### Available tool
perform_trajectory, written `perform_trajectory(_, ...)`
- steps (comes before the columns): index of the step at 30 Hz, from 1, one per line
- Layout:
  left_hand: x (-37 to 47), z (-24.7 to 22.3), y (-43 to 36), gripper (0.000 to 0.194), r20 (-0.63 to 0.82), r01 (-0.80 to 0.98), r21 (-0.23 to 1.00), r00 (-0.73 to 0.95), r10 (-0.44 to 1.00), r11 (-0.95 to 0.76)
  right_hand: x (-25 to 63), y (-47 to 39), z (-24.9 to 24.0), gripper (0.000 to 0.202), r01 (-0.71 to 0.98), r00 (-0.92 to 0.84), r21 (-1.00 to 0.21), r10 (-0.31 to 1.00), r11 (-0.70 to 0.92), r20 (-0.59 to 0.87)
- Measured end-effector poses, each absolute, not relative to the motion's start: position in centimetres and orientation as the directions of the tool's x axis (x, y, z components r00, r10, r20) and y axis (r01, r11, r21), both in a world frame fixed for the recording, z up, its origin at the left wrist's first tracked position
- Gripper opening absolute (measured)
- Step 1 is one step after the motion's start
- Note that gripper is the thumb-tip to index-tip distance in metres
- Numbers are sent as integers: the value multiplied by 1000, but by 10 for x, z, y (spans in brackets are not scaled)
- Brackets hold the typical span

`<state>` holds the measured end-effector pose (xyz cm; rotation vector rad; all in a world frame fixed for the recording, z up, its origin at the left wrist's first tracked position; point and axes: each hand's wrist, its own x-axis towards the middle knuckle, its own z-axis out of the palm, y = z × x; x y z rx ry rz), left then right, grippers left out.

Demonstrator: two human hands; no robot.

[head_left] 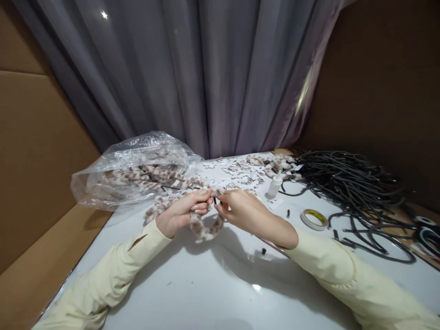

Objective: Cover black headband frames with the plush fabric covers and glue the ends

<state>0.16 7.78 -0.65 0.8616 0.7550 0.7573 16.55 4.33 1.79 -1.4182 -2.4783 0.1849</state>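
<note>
Above the white table [165, 293], both hands meet at a fluffy brown-and-white spotted tube [205, 233] that hangs below them in a loop. My left hand [182, 210] has its thumb and fingers closed on one part of it. Thumb and fingertips of my right hand [244, 210] pinch the fluffy tube near its top, close to the left fingertips. A short black piece [215, 200] shows between the hands; whether it is inside the tube I cannot tell. More fluffy spotted strips [158, 206] lie just beyond my left hand.
A clear plastic bag [99, 178] with fluffy strips stands left. Paper scraps [240, 169], a small white bottle [274, 185] and a tape roll [314, 219] lie beyond my right hand. Black cords [347, 178] pile up right. Cardboard walls [41, 151] and a grey curtain [206, 78] enclose the table.
</note>
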Motion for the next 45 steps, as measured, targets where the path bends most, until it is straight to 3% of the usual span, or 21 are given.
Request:
perform_trajectory(3, 0, -4, 78, 18, -250, -305, 844, 503, 827, 441, 160, 51, 10, 21, 838, -412, -293, 886, 460, 213)
perform_trajectory(10, -5, -5, 77, 21, -121, -337, 887, 489, 864, 315, 157, 64, -1, 24, 653, -333, -614, 896, 444, 295)
perform_trajectory(13, -4, -3, 73, 23, -63, -222, 958, 449, 891, 180, 157, 66, 0, 21, 570, -316, -721, 915, 393, 249)
perform_trajectory(16, -3, 0, 66, 19, 51, 23, 998, 361, 931, -64, 158, 67, 6, 19, 512, -328, -819, 940, 261, 94)
perform_trajectory(18, -2, 0, 62, 14, 195, 258, 927, 292, 936, -274, 161, 68, 10, 18, 496, -348, -849, 937, 181, -3)
perform_trajectory(21, -3, -3, 59, 8, 421, 540, 682, 261, 869, -493, 164, 72, 14, 16, 472, -386, -875, 918, 110, -93)
perform_trajectory(25, -6, -7, 61, 19, 513, 636, 534, 279, 812, -557, 169, 76, 15, 15, 421, -469, -896, 879, 140, -84)
perform_trajectory(37, -14, -10, 65, 35, 537, 565, 433, 463, 705, -702, 176, 73, 20, 18, 383, -658, -859, 753, 339, 3)
perform_trajectory(39, -15, -13, 67, 34, 524, 588, 371, 506, 685, -719, 177, 71, 21, 16, 475, -663, -755, 748, 452, 31)
perform_trajectory(42, -13, -16, 68, 26, 485, 583, 335, 567, 666, -740, 180, 63, 25, 14, 603, -664, -498, 738, 623, 119)
perform_trajectory(45, -10, -16, 65, 20, 465, 559, 333, 603, 648, -759, 184, 55, 32, 16, 712, -641, -274, 758, 647, 124)
